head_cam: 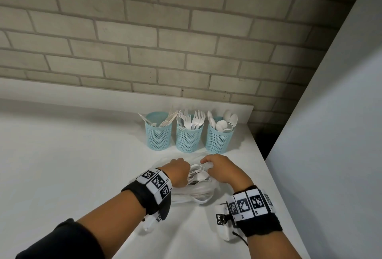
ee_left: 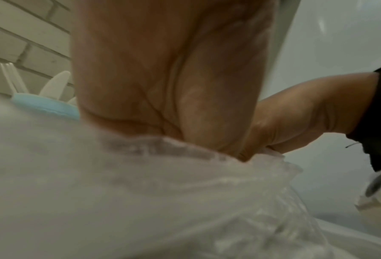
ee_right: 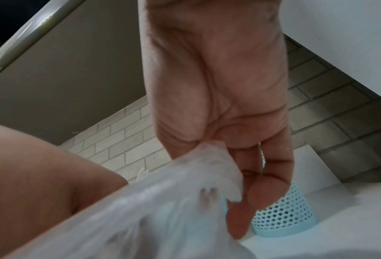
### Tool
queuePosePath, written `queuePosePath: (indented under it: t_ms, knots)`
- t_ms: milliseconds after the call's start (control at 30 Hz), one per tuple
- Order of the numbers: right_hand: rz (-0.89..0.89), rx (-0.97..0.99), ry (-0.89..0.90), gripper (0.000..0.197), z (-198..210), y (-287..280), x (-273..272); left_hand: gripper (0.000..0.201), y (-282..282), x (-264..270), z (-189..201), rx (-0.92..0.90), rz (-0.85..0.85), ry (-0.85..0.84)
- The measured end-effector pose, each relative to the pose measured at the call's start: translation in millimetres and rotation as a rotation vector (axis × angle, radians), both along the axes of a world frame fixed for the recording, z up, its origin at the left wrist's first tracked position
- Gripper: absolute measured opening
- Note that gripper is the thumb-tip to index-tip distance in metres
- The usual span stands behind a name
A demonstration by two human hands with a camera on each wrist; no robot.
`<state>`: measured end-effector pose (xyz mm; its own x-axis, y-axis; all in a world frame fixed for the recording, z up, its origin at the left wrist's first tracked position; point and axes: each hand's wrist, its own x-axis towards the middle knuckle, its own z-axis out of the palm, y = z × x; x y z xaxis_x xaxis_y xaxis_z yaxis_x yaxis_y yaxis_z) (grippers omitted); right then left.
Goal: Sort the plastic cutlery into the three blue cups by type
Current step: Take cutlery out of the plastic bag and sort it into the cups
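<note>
Head view has both hands down on a clear plastic bag (head_cam: 192,184) of white cutlery, lying on the white counter (head_cam: 62,165) just in front of the three blue mesh cups. Behind the bag, the left cup (head_cam: 158,132) seems to hold knives, though they are hard to make out; the middle cup (head_cam: 189,134) holds forks and the right cup (head_cam: 219,136) spoons, so sorting is well under way and the bag holds what is left. The left hand (head_cam: 178,170) is at the bag's left side with fingers curled down out of sight; from the left wrist view its palm presses against crinkled plastic, and I cannot tell whether it grips film, cutlery or nothing. The right hand (head_cam: 219,167) is at the bag's right side, and the right wrist view settles that one: thumb and fingers (ee_right: 240,201) pinch a gathered fold of the bag's film, lifting it off the counter. I judge this to be the opening-and-reaching step, the right hand holding the mouth of the bag apart while the left goes in for the next pieces. White spoon bowls and handles show between the two hands inside the bag. Next move calls for drawing out pieces of one type, keeping the bag pinned so it does not drag, then carrying them back to the matching cup behind the bag without knocking the light cups over.
</note>
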<state>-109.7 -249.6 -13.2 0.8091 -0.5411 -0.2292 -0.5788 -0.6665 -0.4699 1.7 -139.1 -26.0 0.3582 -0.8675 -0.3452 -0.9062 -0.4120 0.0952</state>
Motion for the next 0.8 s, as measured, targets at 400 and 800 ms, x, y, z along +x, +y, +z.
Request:
queuePosePath:
  t_ms: [400, 800]
  knots:
    - [-0.037, 0.005, 0.003, 0.040, 0.4, 7.2, 4.3, 0.029, 8.3, -0.5, -12.9, -0.146, -0.024, -0.087]
    - [-0.062, -0.041, -0.077, 0.031, 7.6, 1.7, 3.3, 0.021, 18.2, 27.9, 22.4, -0.295, 0.077, 0.483]
